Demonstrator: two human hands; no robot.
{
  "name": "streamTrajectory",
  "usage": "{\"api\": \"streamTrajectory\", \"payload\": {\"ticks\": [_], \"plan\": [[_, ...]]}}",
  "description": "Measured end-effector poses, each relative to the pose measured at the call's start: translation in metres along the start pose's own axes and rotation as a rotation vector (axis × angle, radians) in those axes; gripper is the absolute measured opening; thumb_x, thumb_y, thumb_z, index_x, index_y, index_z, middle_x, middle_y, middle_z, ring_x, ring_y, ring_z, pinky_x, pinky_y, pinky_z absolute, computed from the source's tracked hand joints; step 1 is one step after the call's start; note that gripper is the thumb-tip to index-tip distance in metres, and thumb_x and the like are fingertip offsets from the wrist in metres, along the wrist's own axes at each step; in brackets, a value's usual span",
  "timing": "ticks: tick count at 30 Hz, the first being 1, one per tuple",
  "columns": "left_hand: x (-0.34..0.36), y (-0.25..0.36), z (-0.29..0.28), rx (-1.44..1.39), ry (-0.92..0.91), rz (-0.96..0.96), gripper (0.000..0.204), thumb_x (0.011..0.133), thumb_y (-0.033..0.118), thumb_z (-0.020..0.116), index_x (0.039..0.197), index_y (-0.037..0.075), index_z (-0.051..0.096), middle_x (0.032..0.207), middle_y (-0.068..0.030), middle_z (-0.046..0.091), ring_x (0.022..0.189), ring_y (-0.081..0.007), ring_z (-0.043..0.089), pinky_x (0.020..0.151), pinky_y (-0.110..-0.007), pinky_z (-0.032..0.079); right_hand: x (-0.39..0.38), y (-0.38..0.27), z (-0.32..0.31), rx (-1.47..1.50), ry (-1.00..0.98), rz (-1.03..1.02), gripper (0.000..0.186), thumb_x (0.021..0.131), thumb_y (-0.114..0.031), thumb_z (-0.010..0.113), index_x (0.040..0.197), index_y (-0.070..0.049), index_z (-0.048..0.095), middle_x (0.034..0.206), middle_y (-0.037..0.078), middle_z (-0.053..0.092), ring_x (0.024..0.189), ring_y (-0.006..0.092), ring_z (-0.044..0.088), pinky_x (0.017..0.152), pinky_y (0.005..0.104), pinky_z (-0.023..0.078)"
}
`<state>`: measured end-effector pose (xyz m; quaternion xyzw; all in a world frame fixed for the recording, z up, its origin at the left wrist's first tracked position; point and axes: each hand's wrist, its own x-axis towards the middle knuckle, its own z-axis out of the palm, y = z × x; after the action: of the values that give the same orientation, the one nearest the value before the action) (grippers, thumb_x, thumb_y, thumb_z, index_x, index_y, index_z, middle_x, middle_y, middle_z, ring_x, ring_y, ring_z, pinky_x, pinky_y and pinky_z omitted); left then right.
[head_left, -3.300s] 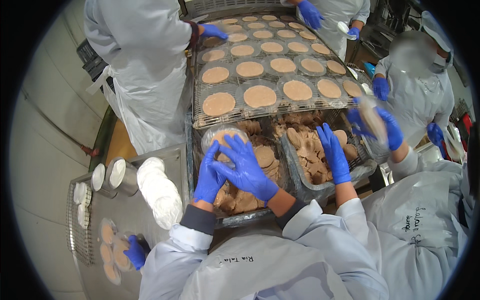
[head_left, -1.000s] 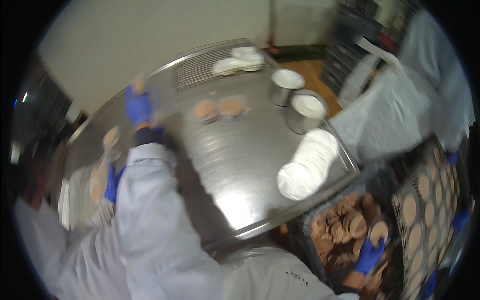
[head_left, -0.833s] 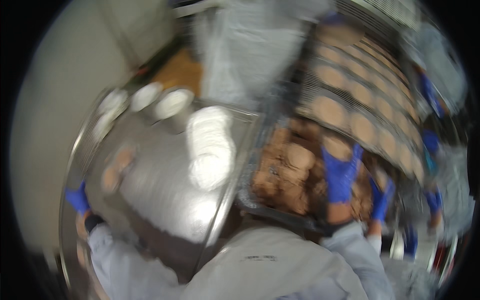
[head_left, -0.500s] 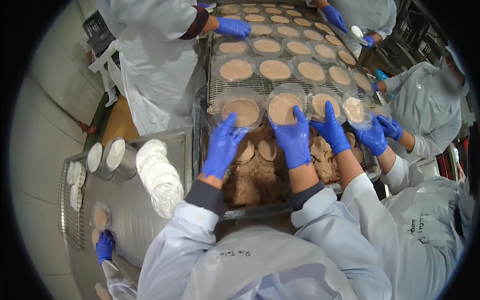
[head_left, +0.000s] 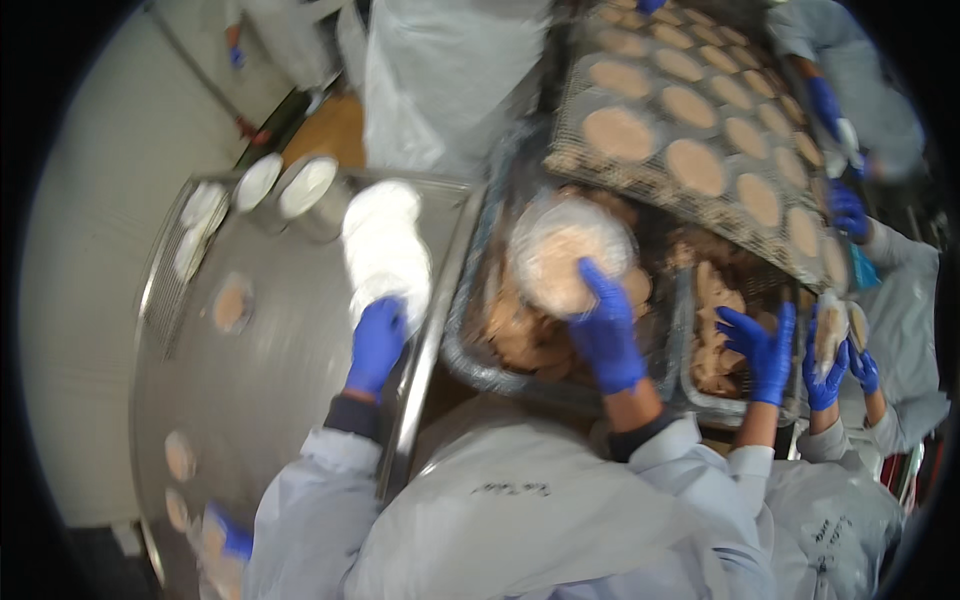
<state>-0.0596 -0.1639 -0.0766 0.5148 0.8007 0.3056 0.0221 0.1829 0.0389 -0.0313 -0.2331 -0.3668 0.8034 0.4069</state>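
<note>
My left hand (head_left: 378, 348), in a blue glove, is at the near end of an overlapping row of white round sheets (head_left: 385, 235) on the steel table. Its fingers are closed at the edge of the nearest sheet, somewhat blurred. In my right hand (head_left: 608, 335), also gloved, is a round pinkish-brown patty (head_left: 560, 265) on a clear round film. One finger or thumb lies over the patty and the others are hidden beneath. It hovers above a lined tub (head_left: 470, 360) of brown ground meat (head_left: 515, 330).
A wire rack conveyor (head_left: 690, 215) with rows of patties on film runs away at upper right. A second tub (head_left: 690, 385) is beside mine, under a co-worker's gloved hand (head_left: 762, 345). Metal cylinders with white tops (head_left: 308, 190) and a wire basket (head_left: 165, 290) stand on the steel table (head_left: 270, 390).
My view has swung left. My left hand has left the patty at the rack's edge and moved to the white sheets. My right hand has drawn a patty back over the tub.
</note>
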Motion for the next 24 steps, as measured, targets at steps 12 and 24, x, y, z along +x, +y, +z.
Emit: {"api": "streamTrajectory", "payload": {"ticks": [12,24], "plan": [[0.1,0.042,0.011,-1.64,-0.035,-0.124,0.029,0.091,0.02,0.041,0.112,0.002,0.049,0.101,-0.0088,0.055,0.087,-0.017,0.053,0.078,-0.028,0.044,0.043,-0.064,-0.052,0.643,0.09,-0.038,0.051,0.082,-0.034,0.057,0.119,-0.002,0.041,0.118,0.015,0.048,0.107,0.0311,0.048,0.094,0.0441,0.039],[0.147,0.214,0.068,-1.347,-0.217,0.144,0.054,0.079,0.034,0.059,0.119,0.002,0.045,0.115,-0.0129,0.053,0.106,-0.0246,0.05,0.09,-0.035,0.04,0.017,-0.098,-0.023,0.296,0.345,-0.333,0.039,0.086,-0.011,0.047,0.121,0.001,0.036,0.116,0.016,0.049,0.103,0.0303,0.052,0.09,0.0442,0.044]]}}
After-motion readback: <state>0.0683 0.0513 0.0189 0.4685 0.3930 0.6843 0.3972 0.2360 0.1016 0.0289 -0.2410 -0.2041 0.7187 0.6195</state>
